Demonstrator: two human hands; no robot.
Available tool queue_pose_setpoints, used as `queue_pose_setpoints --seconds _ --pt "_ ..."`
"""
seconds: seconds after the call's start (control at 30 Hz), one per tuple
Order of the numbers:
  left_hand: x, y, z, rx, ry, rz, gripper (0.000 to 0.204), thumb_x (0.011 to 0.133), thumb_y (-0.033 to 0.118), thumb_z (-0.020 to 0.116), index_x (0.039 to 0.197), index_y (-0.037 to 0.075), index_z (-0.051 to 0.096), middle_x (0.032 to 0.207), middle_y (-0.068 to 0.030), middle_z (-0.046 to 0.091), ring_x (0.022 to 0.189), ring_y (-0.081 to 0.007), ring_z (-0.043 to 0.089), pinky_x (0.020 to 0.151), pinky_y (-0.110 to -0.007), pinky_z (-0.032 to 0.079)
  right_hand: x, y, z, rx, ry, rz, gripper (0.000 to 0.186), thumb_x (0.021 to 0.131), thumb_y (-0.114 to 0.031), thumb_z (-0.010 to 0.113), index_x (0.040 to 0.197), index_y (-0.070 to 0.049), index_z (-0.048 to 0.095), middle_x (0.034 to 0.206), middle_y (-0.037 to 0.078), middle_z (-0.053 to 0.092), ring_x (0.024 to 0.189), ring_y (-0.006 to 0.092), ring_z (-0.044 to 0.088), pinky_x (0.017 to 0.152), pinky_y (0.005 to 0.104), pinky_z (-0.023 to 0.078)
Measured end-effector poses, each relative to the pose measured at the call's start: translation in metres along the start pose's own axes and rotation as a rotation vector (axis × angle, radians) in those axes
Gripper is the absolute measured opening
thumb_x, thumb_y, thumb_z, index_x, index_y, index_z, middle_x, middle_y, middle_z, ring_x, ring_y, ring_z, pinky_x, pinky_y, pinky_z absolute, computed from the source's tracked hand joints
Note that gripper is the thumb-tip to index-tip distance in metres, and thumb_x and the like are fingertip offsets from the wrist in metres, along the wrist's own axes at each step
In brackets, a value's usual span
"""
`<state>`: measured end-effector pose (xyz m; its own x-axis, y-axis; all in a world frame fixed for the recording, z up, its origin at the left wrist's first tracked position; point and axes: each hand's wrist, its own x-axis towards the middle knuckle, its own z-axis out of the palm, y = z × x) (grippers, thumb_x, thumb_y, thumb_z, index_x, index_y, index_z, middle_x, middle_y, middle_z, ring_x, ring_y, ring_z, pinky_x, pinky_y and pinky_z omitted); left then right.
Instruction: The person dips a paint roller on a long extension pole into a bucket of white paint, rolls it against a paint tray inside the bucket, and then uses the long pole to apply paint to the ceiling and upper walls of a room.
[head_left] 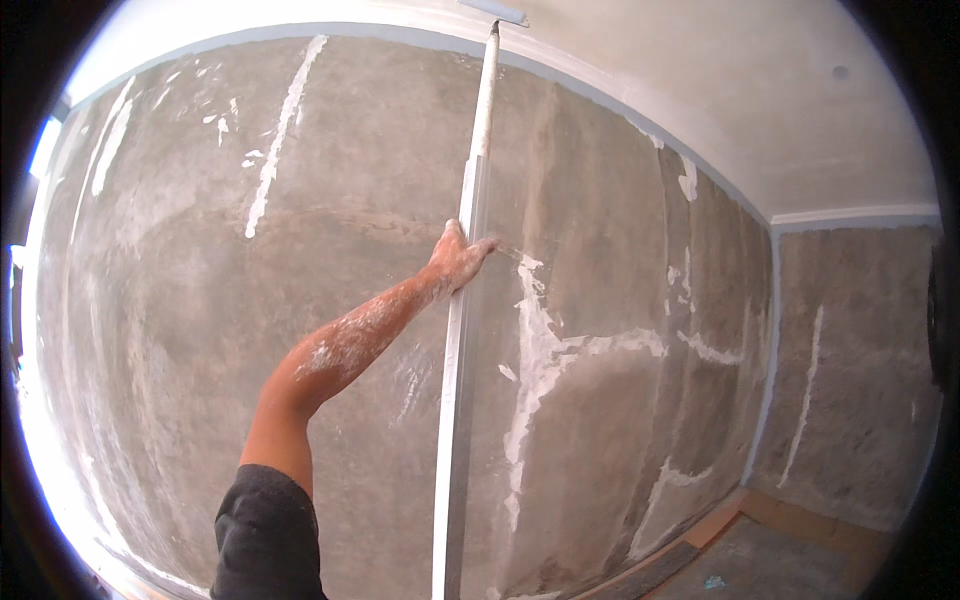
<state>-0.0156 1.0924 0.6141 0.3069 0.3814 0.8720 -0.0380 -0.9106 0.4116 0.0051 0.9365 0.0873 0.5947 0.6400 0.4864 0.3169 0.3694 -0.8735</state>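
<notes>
My left hand (460, 262), dusted with white powder like the forearm, is closed around a long, straight silver-white bar (448, 440) that stands nearly upright in front of the wall. The thumb side points right across the bar, and some of the fingers are hidden. In line above the bar runs a round whitish pole (486, 95) with a dark tip. At its top, against the ceiling, is a pale blue paint roller (496, 11). Where bar and pole join, I cannot tell how they are fixed. My right hand is out of view.
A bare grey plastered wall (350, 130) carries white filler streaks (535, 350). A blue-grey band (290, 32) edges the white ceiling (740, 70). To the right, a second wall (860, 370) meets it at a corner. Boards (715, 525) lie along the floor; bright light enters at left.
</notes>
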Motion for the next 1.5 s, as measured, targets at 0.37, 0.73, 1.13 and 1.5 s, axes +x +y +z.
queue_pose_setpoints --seconds 0.37,0.73,1.13,1.5 --pt "-0.152 0.077 0.001 -0.145 0.03 0.09 0.051 0.085 0.034 0.062 0.107 -0.002 0.035 0.098 -0.031 0.058 0.096 -0.0386 0.061 0.082 -0.047 0.047 0.113 -0.255 -0.118 -0.087 0.003 -0.662 0.076 0.088 -0.04 0.062 0.145 -0.005 0.024 0.129 0.017 0.05 0.103 0.0142 0.053 0.086 0.028 0.046" --pt "-0.274 0.147 0.001 -0.319 -0.15 0.078 0.065 0.086 0.039 0.062 0.123 -0.005 0.03 0.104 -0.0288 0.057 0.096 -0.0338 0.062 0.077 -0.044 0.05 0.089 -0.46 -0.052 -0.002 0.046 -0.617 0.079 0.086 -0.014 0.064 0.147 -0.01 0.015 0.096 0.012 0.057 0.058 0.0155 0.059 0.047 0.0285 0.05" --pt "-0.511 0.041 -0.034 -0.434 -1.005 -0.16 0.109 0.069 0.063 0.071 0.143 0.002 0.018 0.139 -0.0268 0.038 0.133 -0.0407 0.032 0.111 -0.051 0.028 0.0 -0.603 -0.101 -0.07 0.225 -0.788 0.064 0.085 -0.012 0.059 0.138 -0.008 0.025 0.085 0.01 0.053 0.048 0.0133 0.054 0.038 0.0272 0.048" --pt "-0.496 0.066 0.047 -0.312 -0.134 -0.144 0.046 0.079 0.042 0.072 0.092 0.001 0.054 0.068 -0.0174 0.061 0.065 -0.033 0.064 0.059 -0.042 0.049 0.005 -0.701 -0.148 -0.176 0.379 -0.93 0.063 0.088 -0.021 0.059 0.137 -0.009 0.021 0.084 0.009 0.049 0.056 0.0149 0.054 0.049 0.0298 0.051"
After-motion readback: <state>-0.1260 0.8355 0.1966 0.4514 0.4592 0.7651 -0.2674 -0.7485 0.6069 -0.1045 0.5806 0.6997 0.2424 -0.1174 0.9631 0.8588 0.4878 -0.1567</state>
